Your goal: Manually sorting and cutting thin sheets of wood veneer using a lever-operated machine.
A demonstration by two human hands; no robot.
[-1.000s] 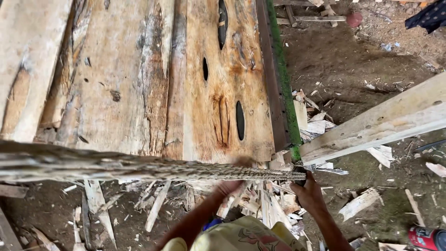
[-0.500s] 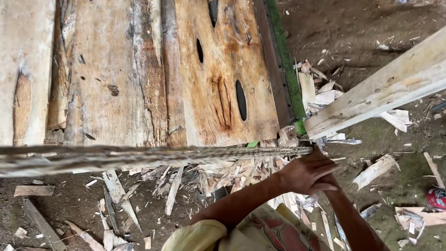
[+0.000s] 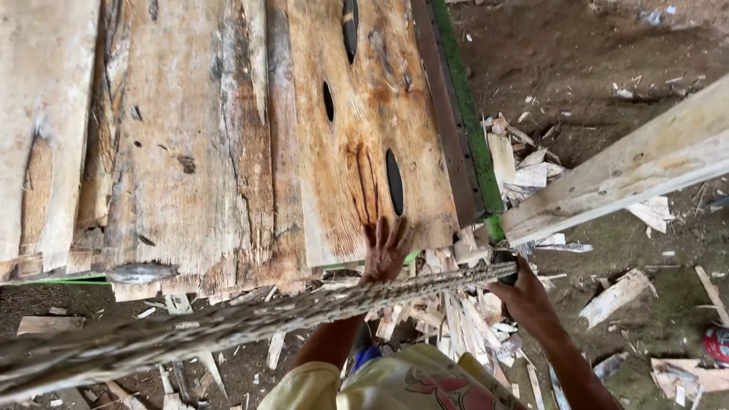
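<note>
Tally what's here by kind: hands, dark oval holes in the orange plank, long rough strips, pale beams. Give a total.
hands: 2, left hand flat on the orange plank, right hand gripping the strip's end
dark oval holes: 3
long rough strip: 1
pale beam: 1
Total: 7

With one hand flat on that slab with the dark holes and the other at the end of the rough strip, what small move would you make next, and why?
Probably curl the left hand over the slab's near edge to grip it. Its fingers lie spread and flat on the wood, holding nothing, while the right hand is closed around the end of the rough strip. The slab's end overhangs the scrap-strewn ground, so the edge looks free to grasp.
</note>
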